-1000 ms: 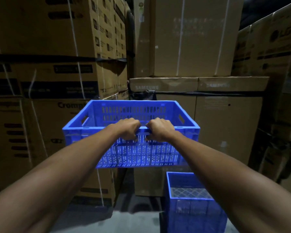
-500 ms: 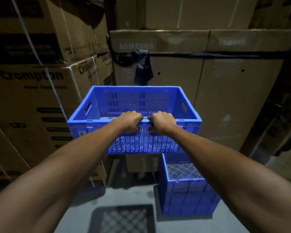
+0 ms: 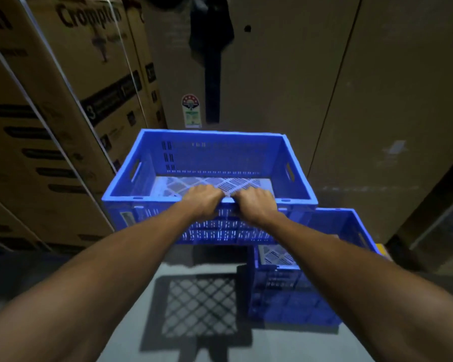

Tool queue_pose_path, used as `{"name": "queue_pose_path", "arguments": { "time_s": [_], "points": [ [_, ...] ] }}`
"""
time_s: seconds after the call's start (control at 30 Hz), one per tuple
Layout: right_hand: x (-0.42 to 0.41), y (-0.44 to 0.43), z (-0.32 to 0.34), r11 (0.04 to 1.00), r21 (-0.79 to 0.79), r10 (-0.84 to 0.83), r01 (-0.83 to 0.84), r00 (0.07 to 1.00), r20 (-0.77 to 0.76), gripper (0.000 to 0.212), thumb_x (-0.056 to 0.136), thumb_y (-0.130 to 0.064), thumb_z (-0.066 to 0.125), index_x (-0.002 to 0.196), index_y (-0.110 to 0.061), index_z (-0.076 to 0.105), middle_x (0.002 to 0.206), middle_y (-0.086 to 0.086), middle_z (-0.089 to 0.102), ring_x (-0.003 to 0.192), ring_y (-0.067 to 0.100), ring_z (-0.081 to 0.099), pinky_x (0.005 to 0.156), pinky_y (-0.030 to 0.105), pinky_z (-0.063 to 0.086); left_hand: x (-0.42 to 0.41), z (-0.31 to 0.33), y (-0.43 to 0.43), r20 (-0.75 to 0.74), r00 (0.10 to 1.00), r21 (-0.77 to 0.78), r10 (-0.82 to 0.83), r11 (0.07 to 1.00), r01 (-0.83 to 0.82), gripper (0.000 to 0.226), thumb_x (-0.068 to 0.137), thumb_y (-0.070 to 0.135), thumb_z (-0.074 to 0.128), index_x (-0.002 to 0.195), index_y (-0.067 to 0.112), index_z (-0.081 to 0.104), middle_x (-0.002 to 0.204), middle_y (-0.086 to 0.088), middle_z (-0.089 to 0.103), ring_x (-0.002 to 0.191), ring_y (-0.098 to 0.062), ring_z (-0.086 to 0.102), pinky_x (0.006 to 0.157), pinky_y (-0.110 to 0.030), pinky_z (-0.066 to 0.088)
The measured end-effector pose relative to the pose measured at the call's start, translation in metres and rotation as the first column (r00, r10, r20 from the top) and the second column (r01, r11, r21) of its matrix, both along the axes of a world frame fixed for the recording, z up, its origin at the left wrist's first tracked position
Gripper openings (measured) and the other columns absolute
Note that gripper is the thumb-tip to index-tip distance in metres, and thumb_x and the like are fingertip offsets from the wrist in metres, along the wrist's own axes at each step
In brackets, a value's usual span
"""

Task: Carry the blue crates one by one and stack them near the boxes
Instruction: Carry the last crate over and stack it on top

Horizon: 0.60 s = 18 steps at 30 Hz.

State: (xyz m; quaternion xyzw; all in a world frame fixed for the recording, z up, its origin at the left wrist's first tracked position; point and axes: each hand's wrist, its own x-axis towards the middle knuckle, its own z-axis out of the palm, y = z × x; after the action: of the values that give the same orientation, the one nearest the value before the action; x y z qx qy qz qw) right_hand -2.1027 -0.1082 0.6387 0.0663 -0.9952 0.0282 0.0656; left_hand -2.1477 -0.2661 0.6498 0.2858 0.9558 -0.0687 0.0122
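Note:
I hold an empty blue slotted crate in the air in front of me, level, with its mesh floor showing. My left hand and my right hand grip the middle of its near rim side by side. A second blue crate stands on the grey floor below and to the right, partly hidden by the carried crate and my right forearm. The carried crate hangs left of it and overlaps its left end; its latticed shadow falls on the floor underneath.
Tall cardboard boxes form a wall straight ahead, close behind the crates. More strapped cartons are stacked on the left. Grey concrete floor lies below my arms. A dark gap opens at the far right.
The view has tipped down and come closer to the boxes. The carried crate has dropped lower, toward the floor crate, whose top now shows more. Both hands kept their grip.

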Motion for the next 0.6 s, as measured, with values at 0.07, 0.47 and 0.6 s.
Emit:
{"name": "queue_pose_path", "arguments": {
  "time_s": [0.07, 0.47, 0.6],
  "points": [
    [-0.012, 0.009, -0.041, 1.000, -0.003, -0.006, 0.006, 1.000, 0.018, 0.027, 0.089, -0.040, 0.063, 0.112, -0.025, 0.067, 0.112, 0.008, 0.069, 0.107, 0.032, 0.063, 0.082, 0.037, 0.046, -0.009, -0.038, 0.009, 0.001, 1.000, -0.019, 0.013, 1.000, -0.013, 0.030, 0.091, 0.028, 0.060, 0.119, 0.018, 0.058, 0.122, -0.013, 0.060, 0.113, -0.035, 0.056, 0.089, -0.042, 0.044],
    [-0.032, 0.044, -0.185, 0.998, 0.061, 0.008, -0.016, 0.992, 0.127, 0.020, 0.093, -0.027, 0.056, 0.110, -0.025, 0.066, 0.106, 0.007, 0.069, 0.102, 0.031, 0.064, 0.073, 0.035, 0.041, -0.032, -0.199, 0.049, 0.152, 0.988, -0.025, 0.033, 0.999, -0.030, 0.030, 0.090, 0.029, 0.061, 0.119, 0.021, 0.059, 0.122, -0.011, 0.062, 0.114, -0.034, 0.057, 0.088, -0.041, 0.046],
    [-0.038, 0.054, -0.182, 0.998, 0.056, 0.002, -0.010, 0.990, 0.139, 0.017, 0.090, -0.030, 0.063, 0.105, -0.023, 0.067, 0.102, 0.007, 0.069, 0.099, 0.031, 0.064, 0.071, 0.035, 0.039, -0.041, -0.205, 0.058, 0.181, 0.983, -0.003, 0.017, 1.000, -0.017, 0.030, 0.087, 0.031, 0.065, 0.116, 0.025, 0.059, 0.121, -0.009, 0.062, 0.112, -0.033, 0.058, 0.084, -0.041, 0.046]
  ]
}}
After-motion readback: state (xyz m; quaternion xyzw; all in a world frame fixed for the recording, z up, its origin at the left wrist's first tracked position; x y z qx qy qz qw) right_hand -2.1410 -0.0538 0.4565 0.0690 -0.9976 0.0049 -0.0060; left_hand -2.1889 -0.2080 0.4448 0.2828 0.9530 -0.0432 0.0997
